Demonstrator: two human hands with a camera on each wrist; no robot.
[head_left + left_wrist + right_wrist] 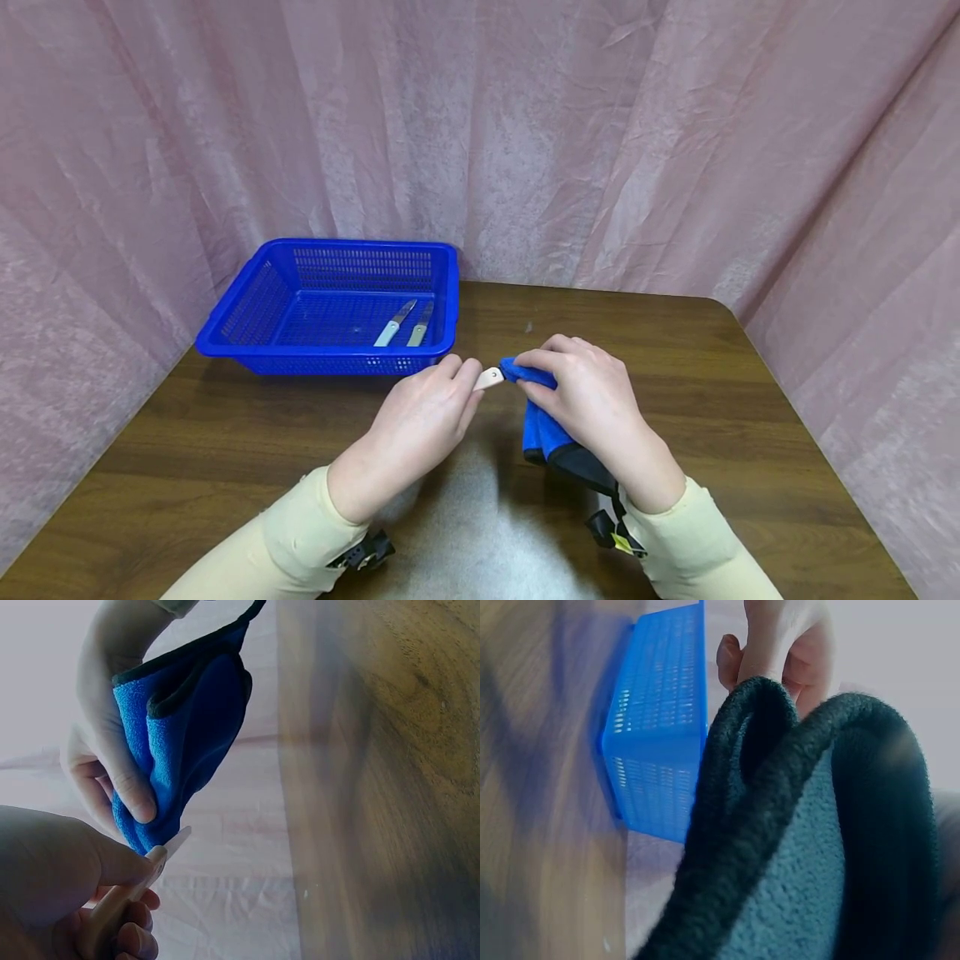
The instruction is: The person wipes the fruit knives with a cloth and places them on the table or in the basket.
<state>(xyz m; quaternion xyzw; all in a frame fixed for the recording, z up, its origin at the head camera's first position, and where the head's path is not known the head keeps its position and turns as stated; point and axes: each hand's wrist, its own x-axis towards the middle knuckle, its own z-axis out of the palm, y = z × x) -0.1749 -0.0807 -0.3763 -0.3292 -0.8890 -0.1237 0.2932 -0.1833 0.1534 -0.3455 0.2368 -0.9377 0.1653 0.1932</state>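
1. Basket first, on the far left: a blue perforated plastic basket (330, 304) stands on the brown wooden counter (750, 400), near its back edge. Inside it lie two knives with pale handles (405, 323), side by side and almost parallel. I judge these two as already finished.

2. Left hand (420, 421) comes next, in front of the basket and apart from it. Its fingers (120, 862) are curled and clamped on the cream handle of a third small knife (489, 377), which is kept above the counter. The left wrist view shows the thumb pressing on the top of this handle.

3. Between the two hands, only the end of the handle is visible from the head view. The blade goes into the cloth and is mostly hidden; I cannot tell how clean it is.

4. Right hand (592, 396) holds a blue microfibre cloth with a black edge (543, 433). Its fingers (124, 780) are closed and pinch the folded cloth around the blade, while the rest of the cloth hangs down.

5. Wiping of the third knife seems to be in progress. This knife is not yet in the basket.
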